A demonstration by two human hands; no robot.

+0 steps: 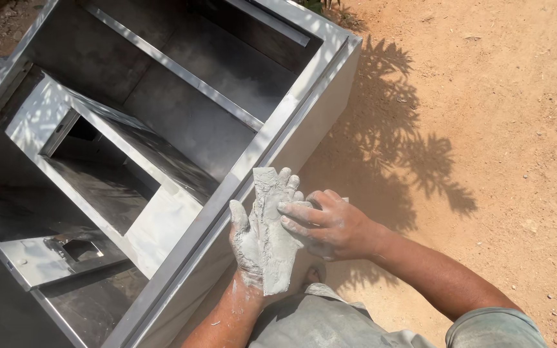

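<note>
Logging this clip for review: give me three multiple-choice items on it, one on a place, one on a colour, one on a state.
1. Where are the hands?
A. Inside the cabinet
B. Beside the cabinet's outer edge
C. Flat on the ground

2. What colour is the paste on the hands?
A. Grey
B. Red
C. Green

3. What is the left hand doing?
A. Hanging empty
B. Holding a paste-covered flat piece
C. Gripping a hammer

Answers: 1 B, the left hand and right hand meet by the metal cabinet rim. 2 A, grey paste coats the fingers. 3 B, it holds the flat piece.
</note>
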